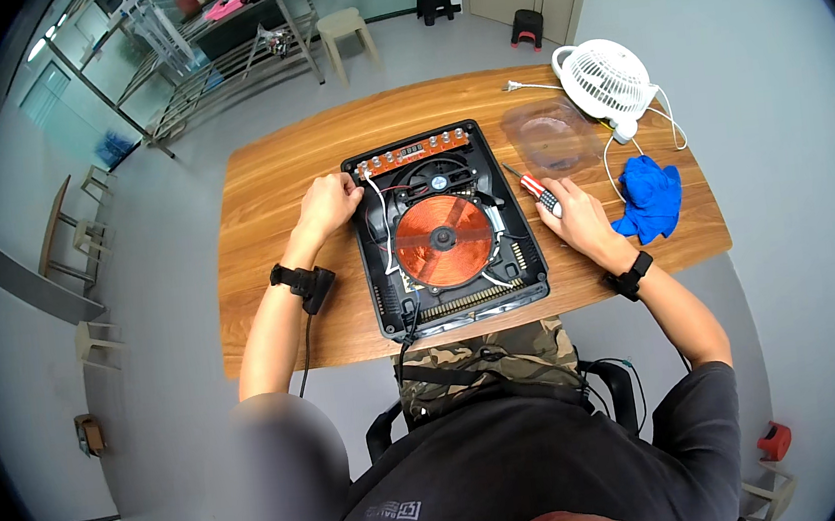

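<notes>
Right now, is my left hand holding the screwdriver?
No, your left hand is at the black housing, the screwdriver in your right hand.

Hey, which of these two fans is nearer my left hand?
The black fan inside the open housing, just beyond the copper coil; the white fan sits outside, to the right.

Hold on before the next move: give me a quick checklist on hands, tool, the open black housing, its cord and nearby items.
1. Right hand on the screwdriver: ok, fingers around its handle.
2. Screwdriver tip away from the coil: ok, it lies outside the right edge of the housing.
3. Left hand gripping the housing: cannot tell; it is curled at the upper left edge.
4. Cord unplugged: cannot tell, its far end is hidden.
5. Blue cloth apart from the housing: ok, off to the right.
</notes>
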Action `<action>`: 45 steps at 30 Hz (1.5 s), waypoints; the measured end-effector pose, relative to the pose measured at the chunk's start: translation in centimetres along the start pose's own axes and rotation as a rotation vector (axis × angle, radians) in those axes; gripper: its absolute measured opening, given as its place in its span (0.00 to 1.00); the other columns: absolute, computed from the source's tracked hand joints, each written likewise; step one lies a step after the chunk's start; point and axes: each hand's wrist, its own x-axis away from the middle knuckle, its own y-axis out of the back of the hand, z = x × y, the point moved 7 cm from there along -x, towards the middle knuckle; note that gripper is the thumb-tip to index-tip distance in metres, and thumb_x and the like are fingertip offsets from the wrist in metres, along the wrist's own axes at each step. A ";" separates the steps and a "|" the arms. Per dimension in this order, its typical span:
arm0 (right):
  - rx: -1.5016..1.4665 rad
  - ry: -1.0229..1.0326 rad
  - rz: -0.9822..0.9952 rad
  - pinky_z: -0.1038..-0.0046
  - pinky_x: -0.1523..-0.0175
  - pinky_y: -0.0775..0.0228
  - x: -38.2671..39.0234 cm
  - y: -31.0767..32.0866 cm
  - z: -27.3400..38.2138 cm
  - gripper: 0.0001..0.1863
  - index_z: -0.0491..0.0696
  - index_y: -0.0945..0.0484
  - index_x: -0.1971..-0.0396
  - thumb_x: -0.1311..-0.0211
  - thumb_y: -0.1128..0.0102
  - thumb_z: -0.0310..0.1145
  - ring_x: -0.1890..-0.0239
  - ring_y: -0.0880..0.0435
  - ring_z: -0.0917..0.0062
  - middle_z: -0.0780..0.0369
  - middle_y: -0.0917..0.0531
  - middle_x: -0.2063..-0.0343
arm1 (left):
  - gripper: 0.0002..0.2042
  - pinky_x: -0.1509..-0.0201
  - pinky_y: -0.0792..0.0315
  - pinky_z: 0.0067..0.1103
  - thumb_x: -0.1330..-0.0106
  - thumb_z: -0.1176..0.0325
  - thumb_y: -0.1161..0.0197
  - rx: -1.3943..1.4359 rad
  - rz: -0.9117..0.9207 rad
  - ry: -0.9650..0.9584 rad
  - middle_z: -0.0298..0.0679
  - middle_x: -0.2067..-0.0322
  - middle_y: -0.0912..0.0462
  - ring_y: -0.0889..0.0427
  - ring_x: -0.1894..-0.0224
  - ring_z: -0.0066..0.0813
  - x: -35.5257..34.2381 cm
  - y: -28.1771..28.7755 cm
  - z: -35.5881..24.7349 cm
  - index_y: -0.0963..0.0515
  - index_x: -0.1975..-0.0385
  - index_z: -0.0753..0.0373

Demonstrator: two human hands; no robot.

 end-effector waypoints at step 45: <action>-0.208 -0.228 0.113 0.53 0.49 0.21 -16.8 -7.2 2.5 0.21 0.40 0.14 0.61 0.32 0.39 0.47 0.55 0.13 0.49 0.45 0.13 0.62 | 0.13 0.49 0.20 0.41 0.36 0.60 0.34 0.046 -0.176 0.165 0.58 0.67 0.13 0.13 0.58 0.54 -3.4 -3.2 1.0 0.13 0.64 0.66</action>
